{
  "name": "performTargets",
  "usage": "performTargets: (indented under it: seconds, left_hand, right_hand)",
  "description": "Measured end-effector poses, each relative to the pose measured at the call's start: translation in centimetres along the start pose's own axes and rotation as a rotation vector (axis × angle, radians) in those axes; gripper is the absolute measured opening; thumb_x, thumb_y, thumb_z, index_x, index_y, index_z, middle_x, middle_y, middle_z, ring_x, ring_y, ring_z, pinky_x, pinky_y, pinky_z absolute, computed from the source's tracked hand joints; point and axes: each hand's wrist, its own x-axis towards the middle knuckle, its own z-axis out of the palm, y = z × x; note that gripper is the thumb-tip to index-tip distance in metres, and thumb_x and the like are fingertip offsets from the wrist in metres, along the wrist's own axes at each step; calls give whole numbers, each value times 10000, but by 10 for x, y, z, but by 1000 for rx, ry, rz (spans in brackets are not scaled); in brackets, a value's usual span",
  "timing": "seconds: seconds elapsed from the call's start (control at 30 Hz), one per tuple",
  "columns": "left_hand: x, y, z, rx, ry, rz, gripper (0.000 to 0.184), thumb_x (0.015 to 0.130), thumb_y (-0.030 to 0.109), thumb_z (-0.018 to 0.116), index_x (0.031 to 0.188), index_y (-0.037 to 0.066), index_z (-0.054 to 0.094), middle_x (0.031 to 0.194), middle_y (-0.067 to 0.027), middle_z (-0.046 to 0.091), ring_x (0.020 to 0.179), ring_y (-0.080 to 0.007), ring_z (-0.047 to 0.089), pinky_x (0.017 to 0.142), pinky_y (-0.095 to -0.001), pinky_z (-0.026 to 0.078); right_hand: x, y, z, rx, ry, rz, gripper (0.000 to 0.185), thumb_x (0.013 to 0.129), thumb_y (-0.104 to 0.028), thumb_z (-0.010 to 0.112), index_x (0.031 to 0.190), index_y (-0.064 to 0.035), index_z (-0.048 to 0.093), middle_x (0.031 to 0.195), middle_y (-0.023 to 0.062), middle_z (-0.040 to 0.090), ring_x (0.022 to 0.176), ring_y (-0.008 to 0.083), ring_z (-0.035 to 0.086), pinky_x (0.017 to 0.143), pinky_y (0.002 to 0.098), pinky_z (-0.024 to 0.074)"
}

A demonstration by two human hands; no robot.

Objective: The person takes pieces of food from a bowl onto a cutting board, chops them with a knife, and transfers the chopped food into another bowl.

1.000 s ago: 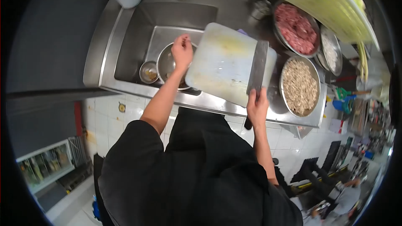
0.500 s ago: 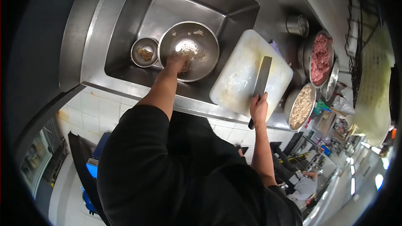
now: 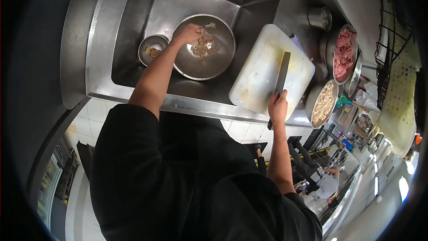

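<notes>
Inside a large steel bowl (image 3: 200, 71) in the sink, my left hand (image 3: 191, 34) is at the upper left, its fingers bent together by pale, wet pieces of food (image 3: 204, 47). What the fingertips hold is too small to make out. My right hand (image 3: 278, 105) grips the handle of a cleaver (image 3: 283, 72), whose blade rests over a white cutting board (image 3: 254, 80). The board lies tilted across the sink's right edge and the counter. A small steel bowl (image 3: 153, 50) with a few brownish bits touches the large bowl's left side.
Right of the board are a bowl of chopped pale food (image 3: 323, 103), a bowl of red minced meat (image 3: 343, 56) and a metal cup (image 3: 320, 18). A yellow-green perforated basket (image 3: 398, 111) hangs at the far right. Another person (image 3: 326, 182) is in the background at lower right.
My left hand has gone into the large bowl and moved from its lower part to its upper left, where the food pieces are now spread. My right hand keeps the cleaver over the board.
</notes>
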Motion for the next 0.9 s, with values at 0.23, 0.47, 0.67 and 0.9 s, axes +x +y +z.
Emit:
performTargets:
  seconds: [0.23,0.47,0.67,0.9]
  left_hand:
    - [-8,-22,72,812,412,187,386,876,240,696,1199,28,711,1355,-170,647,1311,-287,601,1017,-449,521]
    - [-16,21,115,380,113,-201,574,926,288,676,1459,149,512,1604,-157,372,1465,-509,372,1053,-589,494]
    - [51,-7,154,35,310,-245,701,956,417,658,1563,188,391,1601,-174,345,1429,-587,311,1094,-632,440]
    - [133,-40,212,159,291,-60,373,940,355,691,1216,105,694,1250,-207,643,1219,-439,598,993,-517,506]
  right_hand:
    - [0,0,4,-71,-10,5,266,1035,-159,509,1190,49,448,732,325,658,683,535,646,610,597,493]
    - [0,0,6,-75,-21,34,301,1044,-155,511,1236,69,453,729,334,648,691,538,644,611,596,483]
    - [-1,-10,3,-92,-19,32,271,1043,-139,503,1203,77,466,701,326,633,685,532,644,591,576,475]
    - [0,-19,3,-98,-26,100,271,1045,-154,502,1174,84,485,738,338,636,732,543,645,647,581,475]
